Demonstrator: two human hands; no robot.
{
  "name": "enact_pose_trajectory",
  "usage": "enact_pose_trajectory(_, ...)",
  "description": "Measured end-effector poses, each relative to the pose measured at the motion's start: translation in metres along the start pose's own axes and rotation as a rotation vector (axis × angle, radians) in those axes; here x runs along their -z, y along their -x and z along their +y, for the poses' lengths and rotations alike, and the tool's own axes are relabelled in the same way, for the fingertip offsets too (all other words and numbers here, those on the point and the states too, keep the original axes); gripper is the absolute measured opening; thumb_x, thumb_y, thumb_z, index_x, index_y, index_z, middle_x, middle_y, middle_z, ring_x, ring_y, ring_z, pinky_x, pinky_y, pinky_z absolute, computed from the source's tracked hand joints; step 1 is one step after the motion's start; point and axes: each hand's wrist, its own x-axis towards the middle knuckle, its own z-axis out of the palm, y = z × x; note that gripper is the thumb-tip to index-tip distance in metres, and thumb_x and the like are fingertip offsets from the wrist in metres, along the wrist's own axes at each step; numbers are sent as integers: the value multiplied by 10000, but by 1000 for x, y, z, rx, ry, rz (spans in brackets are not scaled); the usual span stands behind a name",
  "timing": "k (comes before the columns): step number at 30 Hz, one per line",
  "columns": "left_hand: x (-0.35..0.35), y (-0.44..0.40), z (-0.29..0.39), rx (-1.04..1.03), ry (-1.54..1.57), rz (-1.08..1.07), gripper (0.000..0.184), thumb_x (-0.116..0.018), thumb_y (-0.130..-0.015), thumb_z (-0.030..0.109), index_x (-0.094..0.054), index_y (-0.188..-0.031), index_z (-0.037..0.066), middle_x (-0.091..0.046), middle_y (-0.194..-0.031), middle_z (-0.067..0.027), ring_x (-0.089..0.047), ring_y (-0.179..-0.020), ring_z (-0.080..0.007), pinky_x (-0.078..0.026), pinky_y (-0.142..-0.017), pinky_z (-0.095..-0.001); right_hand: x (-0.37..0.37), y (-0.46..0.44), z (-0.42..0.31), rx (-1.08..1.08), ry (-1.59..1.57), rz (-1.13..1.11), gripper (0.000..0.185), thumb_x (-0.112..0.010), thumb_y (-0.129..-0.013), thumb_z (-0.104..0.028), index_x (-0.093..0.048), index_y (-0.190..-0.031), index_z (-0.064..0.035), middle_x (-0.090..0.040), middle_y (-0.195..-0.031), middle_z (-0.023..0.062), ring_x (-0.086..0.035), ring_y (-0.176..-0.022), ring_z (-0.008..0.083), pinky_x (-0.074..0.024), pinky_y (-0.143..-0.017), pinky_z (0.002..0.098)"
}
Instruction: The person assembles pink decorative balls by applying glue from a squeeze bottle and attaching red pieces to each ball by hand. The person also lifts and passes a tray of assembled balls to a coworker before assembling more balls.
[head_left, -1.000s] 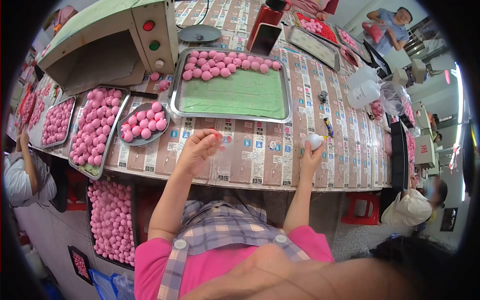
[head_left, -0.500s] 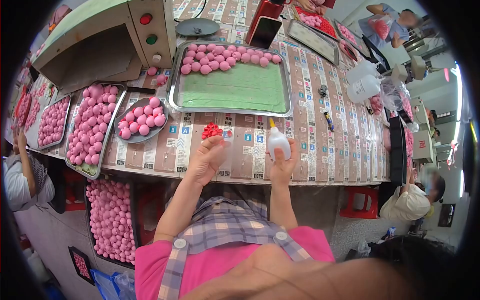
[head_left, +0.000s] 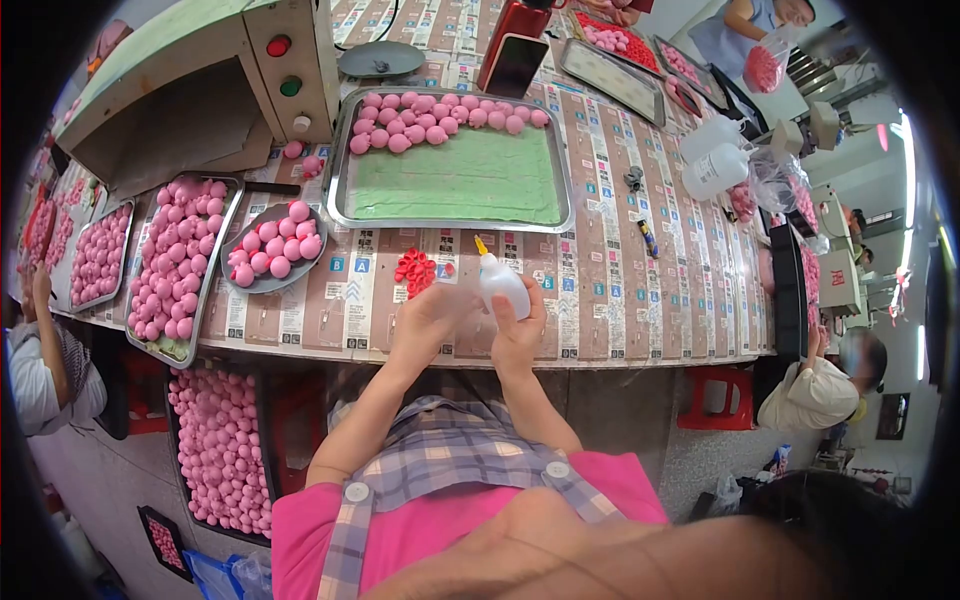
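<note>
My right hand (head_left: 518,338) is wrapped round a white squeeze bottle (head_left: 508,290), whose yellow nozzle (head_left: 482,246) points up and slightly left. Close beside the bottle is my left hand (head_left: 428,322); its fingers are smeared by motion, and anything between them cannot be made out. Just beyond that hand lies a heap of small red pieces (head_left: 413,270), with one loose piece to its right. Behind them, a metal tray (head_left: 450,226) with a green lining holds rows of pink balls (head_left: 400,120) along its far side. A grey plate (head_left: 262,285) of pink balls with red parts sits to the left.
A metal box with buttons (head_left: 290,60) stands at the back left. Beside it are a long tray of pink balls (head_left: 178,260) and a black-handled tool (head_left: 272,188). A phone (head_left: 514,66) leans on a red bottle. Co-workers are at both sides, and a glue-like tube (head_left: 648,240) lies right.
My right hand has moved left with the squeeze bottle, bringing it nearer my left hand. My left hand has moved slightly down and right. The whole view has shifted a little.
</note>
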Motion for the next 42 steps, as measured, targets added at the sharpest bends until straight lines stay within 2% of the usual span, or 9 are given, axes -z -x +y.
enact_pose_trajectory(8, 4, 5, 0, 43, 3, -40, 186, -539, -796, -21, -559, -981, -21, -603, -901, -75, -576, -844, -120, -467, -756, -238, -6, 1, -9, 40, 40, -35, 296, -624, -780, -132, -454, -977, 10, -573, -815, 75, -582, -677, 119, -462, -621, 211)
enact_pose_trajectory(14, 9, 3, 7, 88, 52, -98, 183, -542, -815, 58, -562, -986, -3, -614, -906, -98, -595, -816, -146, -477, -735, -247, -3, 0, -9, 18, 13, -58, 305, -619, -787, -171, -450, -974, 1, -565, -810, 65, -578, -661, 113, -457, -600, 204)
enact_pose_trajectory(17, 14, -1, 8, 188, 321, -6, 186, -553, -807, 65, -555, -988, 22, -608, -916, -104, -598, -797, -148, -490, -729, -242, 7, -1, -9, -158, -131, -12, 364, -639, -766, -281, -451, -977, -53, -529, -822, 12, -505, -743, 75, -396, -535, 194)
enact_pose_trajectory(20, 22, -3, 14, 280, 584, 81, 183, -555, -803, 64, -548, -984, 42, -599, -929, -104, -598, -780, -144, -506, -714, -233, 22, -9, -2, 0, -113, 65, 400, -644, -753, -325, -430, -979, -73, -517, -820, 4, -508, -708, 72, -365, -458, 180)
enact_pose_trajectory(21, 29, -3, 11, 319, 638, 39, 212, -600, -772, 78, -564, -979, 52, -596, -973, -65, -558, -906, -135, -442, -793, -247, 27, -10, -6, -6, -152, 64, 414, -664, -740, -304, -426, -980, -65, -513, -838, 15, -509, -717, 82, -383, -506, 174)
enact_pose_trajectory(24, 31, -4, 11, 327, 734, 31, 217, -604, -772, 84, -560, -983, 55, -597, -966, -65, -558, -897, -130, -450, -788, -250, 29, -11, -11, 60, -166, 105, 396, -690, -724, -261, -451, -945, -36, -515, -818, 11, -485, -740, 75, -401, -606, 200)
enact_pose_trajectory(30, 30, -3, 11, 354, 822, 24, 194, -612, -771, 88, -573, -958, 54, -604, -905, -50, -568, -864, -124, -461, -782, -240, 27, -7, -21, 173, -15, 26, 407, -688, -724, -261, -456, -953, -17, -505, -844, 50, -510, -752, 118, -419, -639, 245)
enact_pose_trajectory(36, 29, -2, 13, 365, 826, 37, 195, -622, -764, 94, -575, -950, 54, -606, -884, -43, -575, -838, -120, -470, -764, -235, 20, -3, -28, 316, 125, -39, 340, -697, -713, -235, -493, -875, -16, -531, -781, 38, -501, -682, 87, -399, -587, 196)
enact_pose_trajectory(42, 29, -2, 12, 367, 822, 20, 196, -634, -755, 101, -578, -939, 60, -604, -877, -35, -573, -839, -117, -470, -758, -231, 12, 0, -32, 275, 194, -61, 348, -685, -721, -276, -495, -862, -22, -479, -770, 9, -445, -672, 75, -363, -599, 197)
